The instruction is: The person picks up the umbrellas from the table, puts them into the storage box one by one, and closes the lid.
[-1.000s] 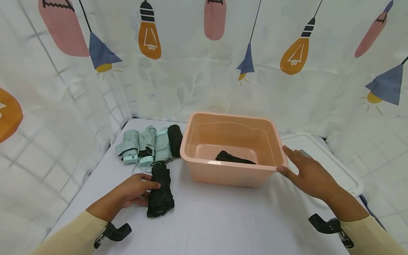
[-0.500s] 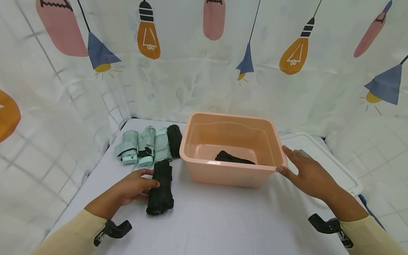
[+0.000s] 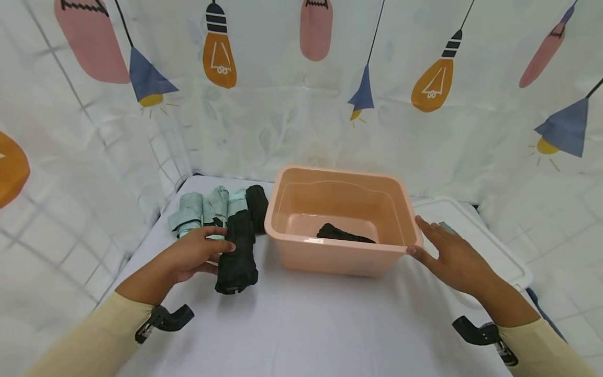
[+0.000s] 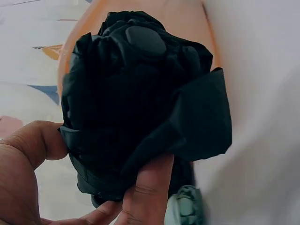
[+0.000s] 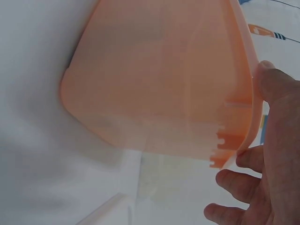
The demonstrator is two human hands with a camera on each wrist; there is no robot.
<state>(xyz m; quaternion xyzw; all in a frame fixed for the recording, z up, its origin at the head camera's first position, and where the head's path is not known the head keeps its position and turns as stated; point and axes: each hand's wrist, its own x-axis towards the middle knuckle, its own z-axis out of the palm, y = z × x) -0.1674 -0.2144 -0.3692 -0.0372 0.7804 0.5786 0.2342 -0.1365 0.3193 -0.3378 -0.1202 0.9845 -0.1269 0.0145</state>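
My left hand [image 3: 195, 255] grips a black folded umbrella [image 3: 237, 264] from its left side, thumb and fingers around it. In the left wrist view the end of that umbrella [image 4: 140, 103] faces the camera, its loose cloth creased. It is in front of a row of folded umbrellas, partly covering them. My right hand [image 3: 454, 256] touches the right rim of a peach plastic bin [image 3: 339, 260] with fairly straight, spread fingers. Another black rolled bundle [image 3: 346, 234], probably an umbrella, lies inside the bin, partly hidden by the front wall.
The row at the back left holds light green umbrellas [image 3: 188, 210] and a black umbrella [image 3: 257, 207], close against the bin's left side. A white lid [image 3: 476, 243] lies right of the bin, under my right arm. Patterned curtain [image 3: 292, 125] stands behind the white-covered table [image 3: 320, 324].
My left hand has carried the black umbrella away from me, up to the row, where it now hides part of the green umbrellas. My right hand stays on the bin's rim.
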